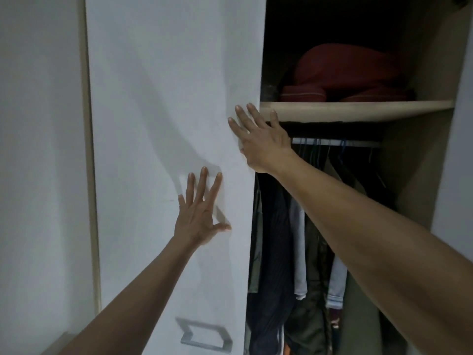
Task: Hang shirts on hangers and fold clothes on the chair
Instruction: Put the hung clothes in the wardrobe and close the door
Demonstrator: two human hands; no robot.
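Left hand (198,219): fingers spread, flat on the wardrobe door (166,124).
Right hand (261,139): fingers spread, pressed at the door's right edge.
Clothes (289,252): hanging from the rail (358,143), under the shelf (358,111).

— What stands in front?
— A tall white wardrobe door (166,98), closed on the left, with a metal handle (204,336) low down.
— And beside it?
— The wardrobe's right half stands open and dark inside. A pale wooden shelf (358,110) crosses it, with a red bundle (345,73) lying on top.
— The walls?
— A plain pale wall (38,149) on the left, next to a beige frame strip (89,149).
— Light?
— Dim, with soft shadows on the door.
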